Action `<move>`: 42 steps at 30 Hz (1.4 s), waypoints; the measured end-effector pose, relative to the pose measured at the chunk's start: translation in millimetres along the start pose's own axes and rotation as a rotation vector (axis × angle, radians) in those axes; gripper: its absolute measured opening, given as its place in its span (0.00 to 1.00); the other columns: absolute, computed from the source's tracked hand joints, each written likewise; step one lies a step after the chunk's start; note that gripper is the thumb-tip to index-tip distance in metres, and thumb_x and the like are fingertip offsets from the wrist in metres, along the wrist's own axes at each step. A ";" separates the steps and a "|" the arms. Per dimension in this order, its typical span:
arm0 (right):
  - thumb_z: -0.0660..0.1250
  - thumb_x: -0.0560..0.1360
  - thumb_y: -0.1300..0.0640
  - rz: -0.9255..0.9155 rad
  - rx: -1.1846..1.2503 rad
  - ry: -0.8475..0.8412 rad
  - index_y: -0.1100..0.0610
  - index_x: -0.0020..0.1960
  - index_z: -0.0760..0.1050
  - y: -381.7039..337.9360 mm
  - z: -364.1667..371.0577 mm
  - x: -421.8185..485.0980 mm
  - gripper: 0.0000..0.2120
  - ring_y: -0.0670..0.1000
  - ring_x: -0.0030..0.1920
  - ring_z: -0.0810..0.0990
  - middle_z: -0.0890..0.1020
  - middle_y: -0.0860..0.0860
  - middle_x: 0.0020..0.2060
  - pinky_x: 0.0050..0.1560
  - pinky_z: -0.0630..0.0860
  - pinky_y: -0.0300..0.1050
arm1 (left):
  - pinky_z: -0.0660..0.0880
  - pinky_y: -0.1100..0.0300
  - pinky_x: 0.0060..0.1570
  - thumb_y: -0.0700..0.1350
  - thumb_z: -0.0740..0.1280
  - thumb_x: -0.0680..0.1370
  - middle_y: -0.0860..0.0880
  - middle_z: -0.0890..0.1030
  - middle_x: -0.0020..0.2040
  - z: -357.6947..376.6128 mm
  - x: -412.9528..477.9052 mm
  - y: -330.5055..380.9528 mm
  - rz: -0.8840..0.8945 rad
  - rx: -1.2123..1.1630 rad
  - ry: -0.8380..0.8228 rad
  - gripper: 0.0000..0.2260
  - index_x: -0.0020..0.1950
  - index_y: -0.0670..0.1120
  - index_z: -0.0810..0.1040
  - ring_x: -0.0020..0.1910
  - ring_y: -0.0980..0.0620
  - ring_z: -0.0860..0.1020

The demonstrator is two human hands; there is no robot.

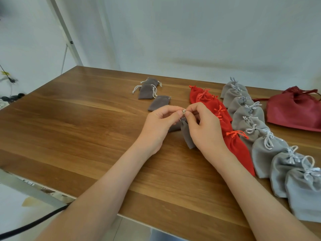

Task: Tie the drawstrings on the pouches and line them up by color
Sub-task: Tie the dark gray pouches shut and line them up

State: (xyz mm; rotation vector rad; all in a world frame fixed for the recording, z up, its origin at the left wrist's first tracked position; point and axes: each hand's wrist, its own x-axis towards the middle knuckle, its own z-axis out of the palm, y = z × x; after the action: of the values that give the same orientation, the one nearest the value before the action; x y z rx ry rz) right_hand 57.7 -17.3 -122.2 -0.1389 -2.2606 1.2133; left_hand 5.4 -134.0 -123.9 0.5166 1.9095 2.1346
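Reaches in from the near edge of the wooden table (78, 127) with both bare forearms, wrists converging at mid-table. Curls the left hand (160, 124) with its back to the left, thumb and forefinger pinching the beaded drawstring (183, 111) of a small taupe pouch (188, 134). Curls the right hand (205, 126) opposite, knuckles up, fingertips pinching the same drawstring just beside the left's. Holds the pouch hanging between the two palms, long axis near upright, gathered mouth up at the fingertips, bottom tilted toward the near right; cannot tell whether touching the tabletop. Works with three more taupe pouches (159, 103) in a file farther back, then rightward a row of red pouches (238, 146), a row of light grey pouches (267, 148) and a larger dark red pouch (293, 112).
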 end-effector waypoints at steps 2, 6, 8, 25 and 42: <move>0.63 0.77 0.64 -0.075 -0.073 0.000 0.58 0.45 0.74 0.8 1.5 0.9 0.04 0.37 0.41 0.73 0.76 0.46 0.39 0.41 0.66 0.26 | 0.74 0.67 0.44 0.38 0.66 0.77 0.53 0.84 0.44 0.7 -1.0 -0.8 0.022 0.009 -0.007 0.07 0.50 0.47 0.83 0.44 0.59 0.79; 0.62 0.77 0.64 -0.134 -0.142 -0.016 0.58 0.46 0.74 4.1 1.0 2.6 0.03 0.38 0.39 0.71 0.75 0.47 0.40 0.43 0.65 0.25 | 0.73 0.68 0.43 0.39 0.66 0.78 0.53 0.83 0.43 1.4 -1.6 -0.6 0.012 0.035 -0.007 0.08 0.50 0.49 0.83 0.42 0.61 0.79; 0.63 0.77 0.63 -0.130 -0.140 -0.012 0.58 0.46 0.74 3.8 0.2 2.8 0.03 0.39 0.40 0.71 0.76 0.47 0.41 0.44 0.66 0.26 | 0.73 0.68 0.42 0.39 0.67 0.77 0.54 0.83 0.42 1.7 -1.2 -0.4 0.016 0.037 0.012 0.07 0.48 0.49 0.83 0.39 0.62 0.78; 0.60 0.79 0.61 0.145 0.078 -0.020 0.56 0.46 0.75 3.0 1.2 6.8 0.05 0.38 0.42 0.73 0.76 0.42 0.39 0.41 0.66 0.24 | 0.71 0.68 0.42 0.37 0.63 0.78 0.55 0.81 0.38 2.4 0.8 -1.6 0.106 0.009 -0.003 0.10 0.44 0.48 0.82 0.38 0.61 0.73; 0.62 0.78 0.60 -0.014 0.103 0.038 0.54 0.47 0.72 -0.9 10.4 0.2 0.03 0.45 0.45 0.76 0.78 0.46 0.43 0.46 0.71 0.34 | 0.77 0.57 0.47 0.43 0.67 0.78 0.48 0.84 0.44 1.0 3.4 -4.8 -0.048 0.005 0.096 0.06 0.52 0.46 0.82 0.44 0.50 0.80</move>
State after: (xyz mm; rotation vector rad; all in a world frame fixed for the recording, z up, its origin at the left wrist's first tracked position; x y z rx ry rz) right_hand 52.3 -25.4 -125.9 -0.1055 -2.1581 1.3061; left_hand 2.4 -131.2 -128.1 0.3712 1.9567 2.1613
